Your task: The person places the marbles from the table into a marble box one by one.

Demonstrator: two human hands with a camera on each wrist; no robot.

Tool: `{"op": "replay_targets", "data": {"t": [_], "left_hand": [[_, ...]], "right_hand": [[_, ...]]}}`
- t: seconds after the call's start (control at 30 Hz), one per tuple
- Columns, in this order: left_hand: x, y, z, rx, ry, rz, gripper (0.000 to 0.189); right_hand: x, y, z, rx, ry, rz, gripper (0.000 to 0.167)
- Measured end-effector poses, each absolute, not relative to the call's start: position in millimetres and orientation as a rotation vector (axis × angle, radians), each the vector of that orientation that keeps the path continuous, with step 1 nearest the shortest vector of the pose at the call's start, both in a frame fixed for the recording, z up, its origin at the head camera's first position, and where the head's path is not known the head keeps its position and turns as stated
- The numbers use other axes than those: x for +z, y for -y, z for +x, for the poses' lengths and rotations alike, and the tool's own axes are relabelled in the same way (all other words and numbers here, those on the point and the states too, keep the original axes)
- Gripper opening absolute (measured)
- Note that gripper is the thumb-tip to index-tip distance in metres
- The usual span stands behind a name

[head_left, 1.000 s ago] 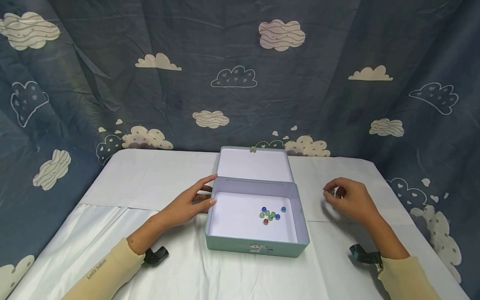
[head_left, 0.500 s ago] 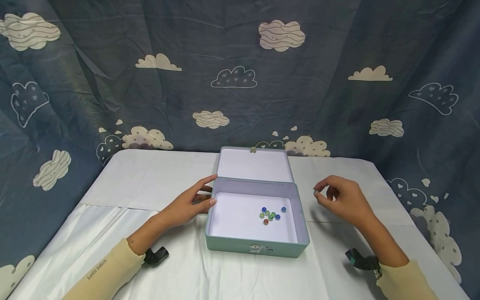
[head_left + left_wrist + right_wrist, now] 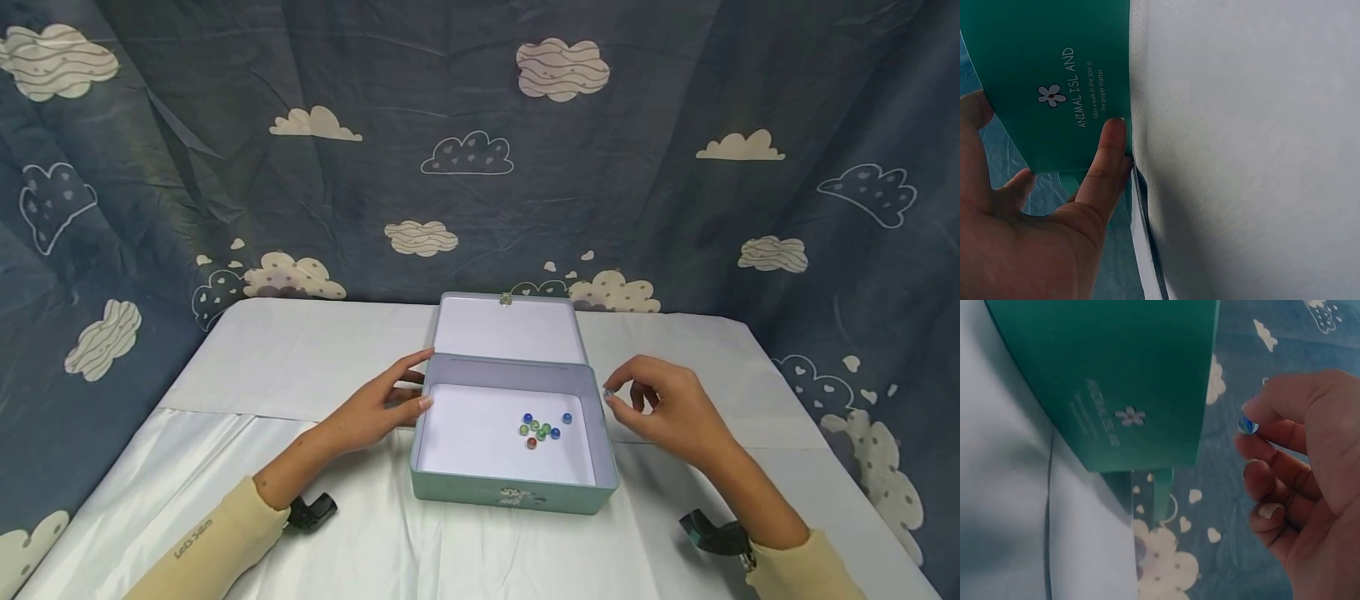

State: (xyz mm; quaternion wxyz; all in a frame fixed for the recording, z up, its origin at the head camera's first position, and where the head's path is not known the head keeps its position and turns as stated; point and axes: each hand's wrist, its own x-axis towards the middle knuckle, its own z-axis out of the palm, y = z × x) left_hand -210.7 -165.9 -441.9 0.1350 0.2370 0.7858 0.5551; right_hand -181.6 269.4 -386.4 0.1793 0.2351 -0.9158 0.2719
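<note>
While pinching a marble (image 3: 608,392) between thumb and forefinger, poised with the right hand (image 3: 667,408) just right of the tin (image 3: 510,492), centre-right of the head view, level with its right rim and not yet over it. Grasping only that one marble; other fingers loosely curled. Left hand (image 3: 382,408) released, fingers straight, laid flat against the tin's left wall, gripping nothing.

Judging progress: partly done, it seems. Already inside, a cluster (image 3: 542,429) of blue, green and red marbles, right of centre on the tin's pale floor. Left to do: carrying the held marble across the rim and letting go. No loose marbles to be seen on the counter (image 3: 300,358), so possibly the last; cannot tell for sure.

From the head view alone: the cluster, the lid (image 3: 510,329) lying open behind, both hands at once. From the right wrist view alone: blue-and-clear glass of the held marble, the exact fingertip pinch, green outer wall with a flower mark. From the left wrist view alone: printed lettering on the left wall and one straight finger touching it.
</note>
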Motion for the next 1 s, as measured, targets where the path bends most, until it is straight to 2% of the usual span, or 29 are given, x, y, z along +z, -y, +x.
{"op": "replay_targets", "data": {"t": [1.0], "left_hand": [[-442, 166, -211, 1.592, -2.289, 0.689, 0.075]], "right_hand": [[-405, -240, -177, 0.818, 2.683, 0.687, 0.019]]}}
